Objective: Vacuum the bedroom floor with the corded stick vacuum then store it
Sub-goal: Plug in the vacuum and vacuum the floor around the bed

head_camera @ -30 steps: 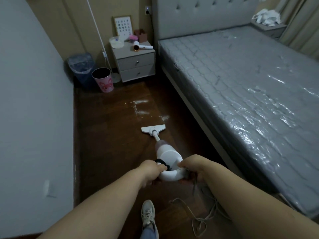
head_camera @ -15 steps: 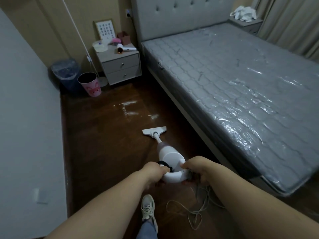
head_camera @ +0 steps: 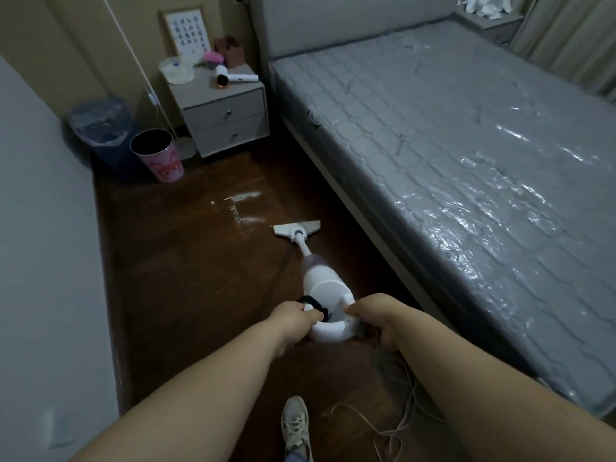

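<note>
A white corded stick vacuum (head_camera: 321,281) slants down to the dark wooden floor (head_camera: 186,278), its flat floor head (head_camera: 296,227) lying just right of a patch of white dust (head_camera: 243,208). My left hand (head_camera: 293,316) grips the left side of the looped handle, and my right hand (head_camera: 376,315) grips the right side. The vacuum's pale cord (head_camera: 396,408) trails in loose loops on the floor below my right arm.
A bed with a plastic-wrapped mattress (head_camera: 466,161) fills the right side. At the far end stand a grey nightstand (head_camera: 226,118), a pink bin (head_camera: 158,155) and a blue lined bin (head_camera: 100,128). A grey wall (head_camera: 43,261) bounds the left. My shoe (head_camera: 295,425) is below.
The view has swung right and moved forward, so the nightstand and bins look nearer. The floor head sits closer to the dust patch. Both hands keep their grip on the handle.
</note>
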